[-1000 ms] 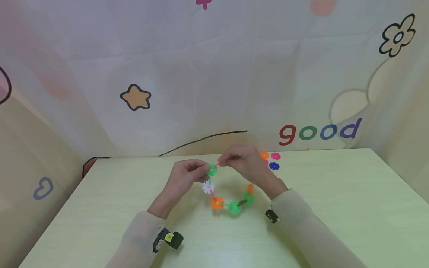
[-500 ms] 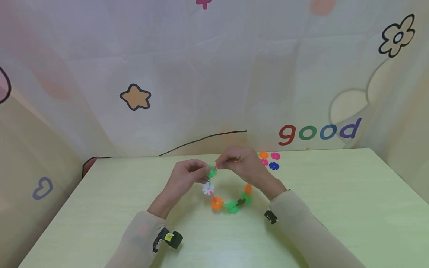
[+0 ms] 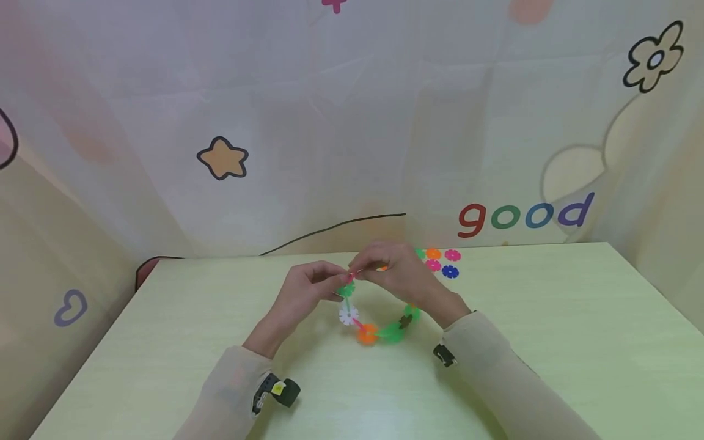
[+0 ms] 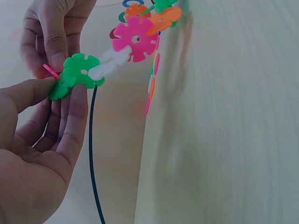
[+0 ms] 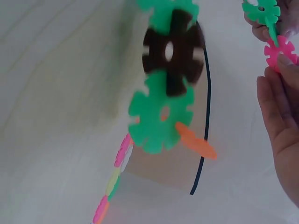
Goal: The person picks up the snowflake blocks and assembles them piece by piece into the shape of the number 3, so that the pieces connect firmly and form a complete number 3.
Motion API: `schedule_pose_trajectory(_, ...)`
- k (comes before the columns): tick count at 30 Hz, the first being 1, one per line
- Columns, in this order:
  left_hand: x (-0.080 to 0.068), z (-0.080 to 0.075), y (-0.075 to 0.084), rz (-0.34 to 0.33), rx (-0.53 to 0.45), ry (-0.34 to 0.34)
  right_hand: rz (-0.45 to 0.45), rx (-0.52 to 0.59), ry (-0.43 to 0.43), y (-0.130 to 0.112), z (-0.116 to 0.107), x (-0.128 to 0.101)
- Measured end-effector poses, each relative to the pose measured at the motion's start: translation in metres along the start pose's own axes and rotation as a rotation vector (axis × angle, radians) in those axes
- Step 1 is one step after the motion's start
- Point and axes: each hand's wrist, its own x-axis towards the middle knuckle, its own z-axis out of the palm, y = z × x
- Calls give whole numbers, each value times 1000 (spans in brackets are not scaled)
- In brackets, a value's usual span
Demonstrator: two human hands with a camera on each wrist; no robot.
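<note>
Three views on one grip above the table

The head view looks forward and down from well back, taking in both hands, the table (image 3: pixel 550 318) and the curtain (image 3: pixel 352 122) beyond the grip. The left wrist view sits close under the left hand (image 4: pixel 37 154), facing along its fingers to the grip. The right wrist view sits just as near the right hand (image 5: pixel 280 121). All three share the chain (image 3: pixel 379 330) hanging from the grip.
</note>
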Motion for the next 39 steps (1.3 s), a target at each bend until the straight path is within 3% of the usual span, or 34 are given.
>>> schedule_pose_trajectory(6,-1,-3,1,-23,33,14,168,-19,18,1,-12,2)
schedule_pose_trajectory(12,1,-4,2,-29,61,10,230,-61,77,20,-39,13)
schedule_pose_trajectory(20,0,-5,2,-32,65,0,392,-149,-63,60,-49,26)
schedule_pose_trajectory(26,1,-4,1,11,77,-21,380,-224,-168,81,-43,29)
schedule_pose_trajectory(34,1,-4,1,37,60,-54,457,-272,-214,88,-34,32)
schedule_pose_trajectory(39,0,-4,2,42,69,-63,450,-332,-239,88,-30,34)
